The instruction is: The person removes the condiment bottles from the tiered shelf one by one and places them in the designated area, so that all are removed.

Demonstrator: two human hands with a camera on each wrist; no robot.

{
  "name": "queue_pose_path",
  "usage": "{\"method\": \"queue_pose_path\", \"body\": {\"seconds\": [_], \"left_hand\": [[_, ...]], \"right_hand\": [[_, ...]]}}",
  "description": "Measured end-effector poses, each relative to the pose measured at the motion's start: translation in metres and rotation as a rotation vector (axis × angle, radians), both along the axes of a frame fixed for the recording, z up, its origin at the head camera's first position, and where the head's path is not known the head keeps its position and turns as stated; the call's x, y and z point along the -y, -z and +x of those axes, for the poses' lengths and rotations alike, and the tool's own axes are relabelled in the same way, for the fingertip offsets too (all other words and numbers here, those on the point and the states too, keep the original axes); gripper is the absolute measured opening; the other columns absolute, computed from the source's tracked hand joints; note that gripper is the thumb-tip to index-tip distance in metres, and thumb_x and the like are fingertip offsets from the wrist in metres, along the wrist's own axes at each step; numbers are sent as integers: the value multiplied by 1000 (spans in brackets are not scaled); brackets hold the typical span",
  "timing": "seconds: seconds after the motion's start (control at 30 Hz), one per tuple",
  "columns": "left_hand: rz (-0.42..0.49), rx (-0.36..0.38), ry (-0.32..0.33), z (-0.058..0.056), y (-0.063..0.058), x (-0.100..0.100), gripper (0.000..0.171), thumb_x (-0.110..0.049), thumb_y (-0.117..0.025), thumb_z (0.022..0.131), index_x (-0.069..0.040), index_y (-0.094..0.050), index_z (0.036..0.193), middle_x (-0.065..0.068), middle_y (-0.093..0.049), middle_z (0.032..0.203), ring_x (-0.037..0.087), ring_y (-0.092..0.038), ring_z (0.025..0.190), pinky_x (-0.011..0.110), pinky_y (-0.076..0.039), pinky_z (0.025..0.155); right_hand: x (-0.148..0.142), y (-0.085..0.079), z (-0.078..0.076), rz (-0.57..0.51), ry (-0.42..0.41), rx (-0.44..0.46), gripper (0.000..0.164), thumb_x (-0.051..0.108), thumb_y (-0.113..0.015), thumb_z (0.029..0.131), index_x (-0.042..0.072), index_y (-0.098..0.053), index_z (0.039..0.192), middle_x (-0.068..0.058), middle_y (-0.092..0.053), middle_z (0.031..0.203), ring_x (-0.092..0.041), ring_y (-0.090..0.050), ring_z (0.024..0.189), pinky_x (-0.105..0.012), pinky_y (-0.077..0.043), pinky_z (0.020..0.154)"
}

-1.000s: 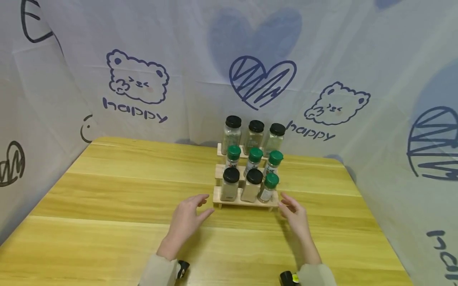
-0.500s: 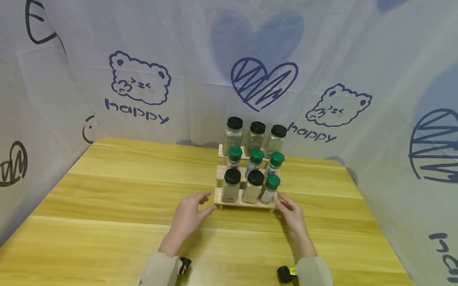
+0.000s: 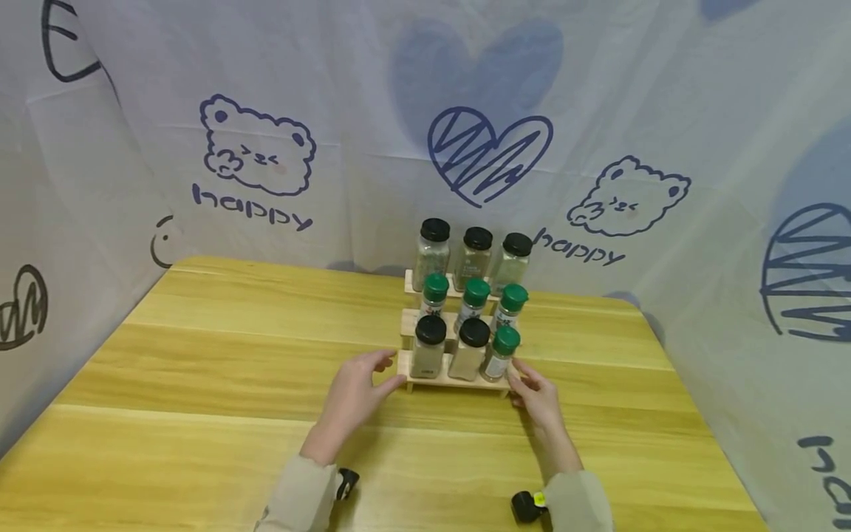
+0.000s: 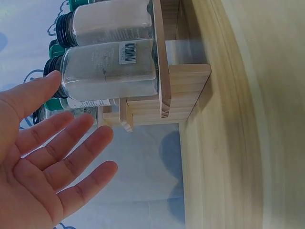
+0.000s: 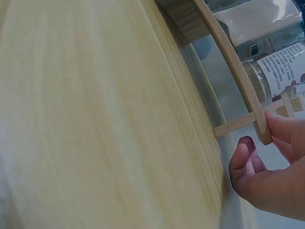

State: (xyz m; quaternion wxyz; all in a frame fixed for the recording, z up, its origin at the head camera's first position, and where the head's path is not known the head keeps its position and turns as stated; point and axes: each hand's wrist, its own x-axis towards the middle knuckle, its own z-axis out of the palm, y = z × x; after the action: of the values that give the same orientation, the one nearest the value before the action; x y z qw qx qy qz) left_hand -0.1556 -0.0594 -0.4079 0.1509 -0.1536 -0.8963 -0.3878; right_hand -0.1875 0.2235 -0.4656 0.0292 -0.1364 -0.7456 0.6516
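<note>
Left hand: fingers spread, loose, holding nothing; contact with wooden rack unclear. Right hand: curled round rack's near end. Rack stands between hands. Over last second, both drew in to its ends, jars undisturbed; hold seems half made, on rack rather than jars. Only head view shows all nine jars. Left wrist view adds barcode; right wrist view, printed label. Table below hands, cloth beyond.
</note>
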Motion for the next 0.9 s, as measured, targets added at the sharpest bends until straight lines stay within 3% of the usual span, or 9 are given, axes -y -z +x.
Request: {"method": "queue_pose_path", "body": {"seconds": [0.3, 0.6, 0.9], "left_hand": [[104, 36, 29, -13, -9, -4, 37, -14, -71, 77, 4, -60, 107, 16, -63, 94, 26, -60, 84, 37, -50, 75], [224, 68, 40, -28, -19, -8, 46, -13, -74, 72, 3, -58, 112, 17, -57, 110, 30, -52, 101, 40, -48, 81], [326, 138, 112, -40, -25, -12, 54, -13, -77, 69, 0, -56, 118, 15, -55, 116, 29, -52, 104, 40, -48, 81]], "right_hand": [[-1, 2, -2, -29, 21, 12, 41, 3, -61, 84, -4, -50, 123, 1, -54, 72, -6, -54, 59, -17, -46, 49], [-2, 2, -2, -89, 33, 17, 42, -1, -61, 83, -5, -50, 123, 0, -52, 72, -5, -55, 58, -17, -46, 48], [-2, 0, -2, -99, 27, 60, 42, 1, -60, 84, -2, -50, 124, -2, -52, 77, -7, -56, 62, -19, -47, 51]]}}
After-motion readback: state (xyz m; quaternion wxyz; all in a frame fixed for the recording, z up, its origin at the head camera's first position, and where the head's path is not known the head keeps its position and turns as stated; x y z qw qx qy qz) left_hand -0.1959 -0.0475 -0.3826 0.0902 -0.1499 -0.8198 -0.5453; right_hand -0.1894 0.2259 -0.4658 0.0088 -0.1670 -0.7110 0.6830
